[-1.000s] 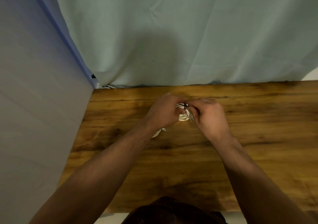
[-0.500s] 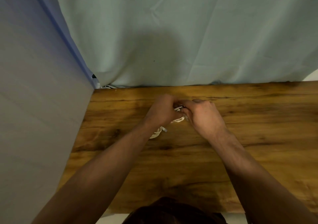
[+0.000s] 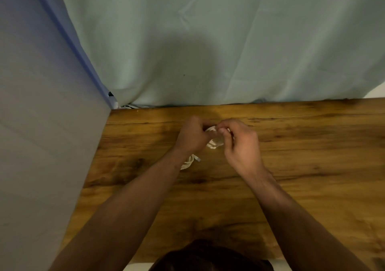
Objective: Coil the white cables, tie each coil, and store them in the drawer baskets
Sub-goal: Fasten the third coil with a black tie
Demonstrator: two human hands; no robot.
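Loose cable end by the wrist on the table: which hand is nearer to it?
Left. The left hand sits just beyond the loose cable end, which emerges beside that wrist. The right hand is farther off to its right, pinching the coil.

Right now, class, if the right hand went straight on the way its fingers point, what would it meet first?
The right hand pinches the cable coil, so that comes first; pushing on, it would likely meet the left hand gripping the coil's other side.
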